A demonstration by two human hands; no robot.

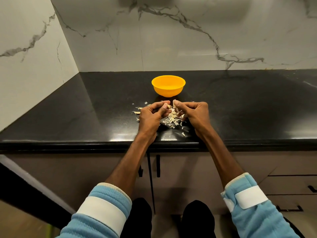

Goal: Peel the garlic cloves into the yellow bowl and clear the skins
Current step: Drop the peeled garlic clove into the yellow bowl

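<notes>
Garlic clove (168, 106): small and pale, pinched at the fingertips of the left hand (151, 115), just above the black countertop (77, 121). Right hand (196, 112): fingers curled, pinching a scrap of skin (174, 102) close beside the clove. Loose skins (171, 119): heaped on the counter under and between both hands, with a few scattered nearby. Yellow bowl (168, 86): upright just behind the hands, contents not discernible.

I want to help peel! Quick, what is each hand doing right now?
Left hand: pinches a small pale garlic clove.
Right hand: pinches a papery whitish garlic skin.
</notes>
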